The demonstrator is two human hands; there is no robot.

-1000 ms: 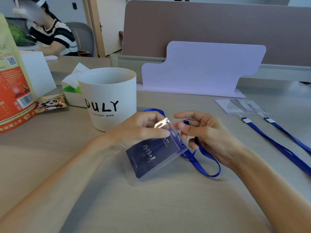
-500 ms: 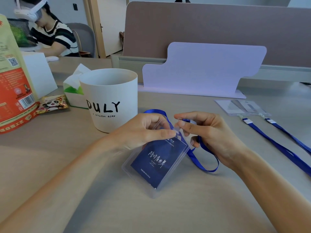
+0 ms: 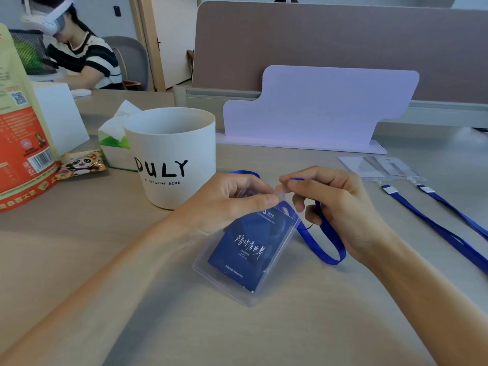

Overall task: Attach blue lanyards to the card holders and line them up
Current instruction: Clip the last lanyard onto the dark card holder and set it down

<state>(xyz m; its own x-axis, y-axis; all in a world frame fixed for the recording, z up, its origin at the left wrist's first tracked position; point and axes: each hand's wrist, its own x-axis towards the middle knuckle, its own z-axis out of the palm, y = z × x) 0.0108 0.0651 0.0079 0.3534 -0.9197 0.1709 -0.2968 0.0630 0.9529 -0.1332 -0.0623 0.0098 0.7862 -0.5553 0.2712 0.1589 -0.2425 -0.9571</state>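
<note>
**Left hand** (image 3: 229, 204): thumb and forefinger are pinching the top edge of the clear card holder (image 3: 245, 254). The holder is hanging over the table (image 3: 158, 313) in front of the white cup (image 3: 171, 154) (contact at its lower corner cannot be confirmed).

**Right hand** (image 3: 340, 207): thumb and forefinger are pinching the end of the blue lanyard (image 3: 324, 241) at the holder's top slot. The lower fingers are curling round the strap, and its loop is trailing just beside the holder.

**Change over the last second:** the holder is swinging from a sideways tilt to face the viewer squarely, and the two pinches are closing at the slot.

**Judgement:** fastening is under way, not confirmed complete.

Two other holders (image 3: 380, 167) are lying at the right, well apart, with their attached lanyards (image 3: 435, 228). They are awaiting this one for the line-up.
</note>
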